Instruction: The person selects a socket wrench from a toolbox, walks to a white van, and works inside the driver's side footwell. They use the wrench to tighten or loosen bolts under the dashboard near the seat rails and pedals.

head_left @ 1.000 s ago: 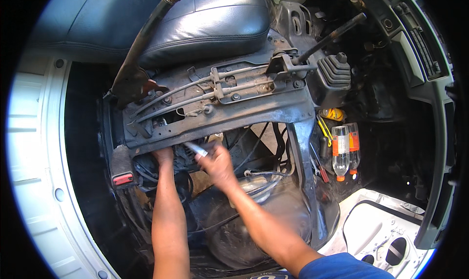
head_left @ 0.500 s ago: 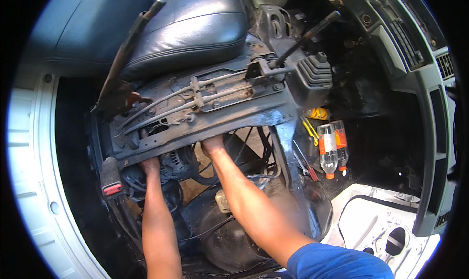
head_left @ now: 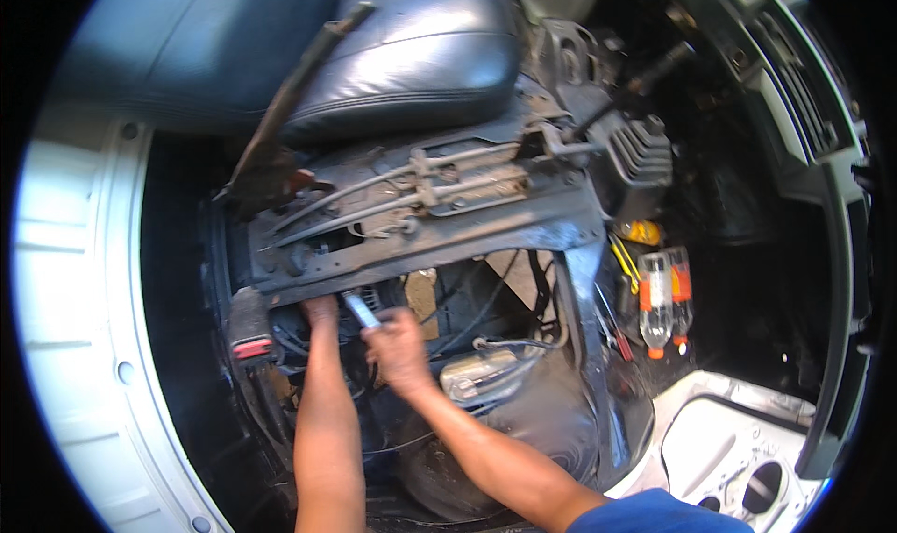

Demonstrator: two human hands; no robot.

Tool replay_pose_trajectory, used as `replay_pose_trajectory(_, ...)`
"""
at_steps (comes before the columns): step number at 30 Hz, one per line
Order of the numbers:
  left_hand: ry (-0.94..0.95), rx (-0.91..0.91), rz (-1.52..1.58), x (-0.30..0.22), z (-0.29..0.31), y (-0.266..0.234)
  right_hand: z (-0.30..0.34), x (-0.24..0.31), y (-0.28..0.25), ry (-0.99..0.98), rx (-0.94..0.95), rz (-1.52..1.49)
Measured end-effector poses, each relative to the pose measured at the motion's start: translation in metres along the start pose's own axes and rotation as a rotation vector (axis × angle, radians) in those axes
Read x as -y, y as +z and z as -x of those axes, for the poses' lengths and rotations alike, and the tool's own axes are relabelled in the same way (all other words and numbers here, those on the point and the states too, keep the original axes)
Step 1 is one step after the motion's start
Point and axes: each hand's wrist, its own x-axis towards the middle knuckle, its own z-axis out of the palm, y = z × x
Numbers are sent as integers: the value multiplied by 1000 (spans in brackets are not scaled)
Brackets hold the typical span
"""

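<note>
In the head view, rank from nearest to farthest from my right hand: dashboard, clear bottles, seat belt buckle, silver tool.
1. Silver tool: in the right hand.
2. Seat belt buckle: left side.
3. Clear bottles: right side.
4. Dashboard: far right.

Two hands (head_left: pixel 399 351), two clear bottles (head_left: pixel 657 301), one buckle (head_left: pixel 250 335) show.

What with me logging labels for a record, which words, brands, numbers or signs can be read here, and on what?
None can be read clearly.
Bottle labels, orange and white: print too small and blurred.
Yellow container: any print too small.
Seat-belt buckle: any marking too blurred.
Silver tool in the right hand: blurred, no readable marking.
</note>
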Motion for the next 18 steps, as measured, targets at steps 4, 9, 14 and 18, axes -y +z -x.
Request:
replay_pose_trajectory(4,-154,107,19,-22,0,5,-63,6,-48,-341,-108,-220)
replay_pose_trajectory(9,-132,19,-7,-81,3,-11,-97,37,-54,-400,42,-481)
replay_pose_trajectory(14,-98,218,-138,-81,9,-29,-11,19,-20,-40,-15,-21)
replay_pose_trajectory(18,-192,219,-119,-101,41,-73,22,-19,13,-59,269,-254)
